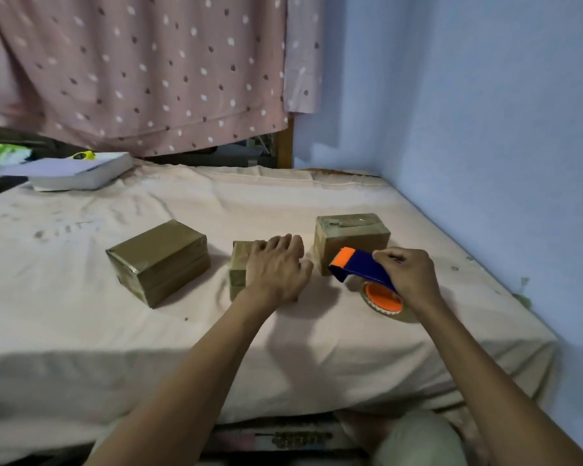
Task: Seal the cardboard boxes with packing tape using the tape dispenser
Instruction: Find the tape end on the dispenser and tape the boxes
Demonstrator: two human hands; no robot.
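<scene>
Three small brown cardboard boxes, all glossy with tape, sit in a loose row on the pale pink sheet-covered bed [81, 264]. The left hand [276, 270] lies over the middle box [238, 264], fingers spread and fairly straight, pressing it down rather than gripping it. The right hand [409, 274] has its fingers curled round the blue and orange plastic tape dispenser [364, 272], held just right of the middle box and in front of the right-hand box [350, 235]; whether it touches the sheet I cannot tell. The left-hand box [159, 260] stands well apart, at an angle.

The step in hand looks like steadying the middle box before a strip is laid. The next move calls for bringing the dispenser's mouth onto that box's top seam, sticking the tape end down and drawing it along while the left hand keeps the box from sliding on soft bedding.

The dispenser's long axis runs from near right to far left, its orange front end toward the far left and the tape roll [384, 302] nearest the person
</scene>
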